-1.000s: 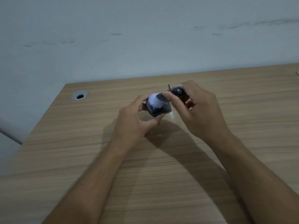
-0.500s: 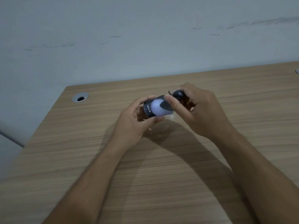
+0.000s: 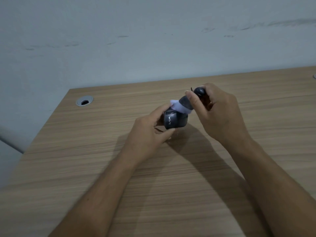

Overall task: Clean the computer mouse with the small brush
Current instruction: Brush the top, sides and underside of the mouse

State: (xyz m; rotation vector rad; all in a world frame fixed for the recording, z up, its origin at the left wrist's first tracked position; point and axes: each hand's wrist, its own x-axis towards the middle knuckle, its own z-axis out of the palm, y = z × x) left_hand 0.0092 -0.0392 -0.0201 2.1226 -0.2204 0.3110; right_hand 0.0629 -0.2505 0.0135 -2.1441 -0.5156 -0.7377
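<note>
My left hand point(image 3: 150, 132) grips a small dark computer mouse point(image 3: 176, 121) with white lettering on its rear, holding it just above the wooden desk point(image 3: 171, 177). My right hand point(image 3: 220, 115) pinches a small brush point(image 3: 185, 104) with a dark round handle and pale bristles. The bristles press on the top of the mouse, at its far edge beside my left thumb. The brush handle's knob sticks up behind my right fingers. Most of the mouse's underside is hidden.
A round metal cable grommet point(image 3: 84, 100) sits in the desk's far left corner. A pale wall point(image 3: 153, 40) rises right behind the desk's back edge. The desk's left edge drops off near the grommet.
The mouse has turned in my left hand, so its lettered rear faces me. The brush has slid from the middle of the mouse up to its far top edge.
</note>
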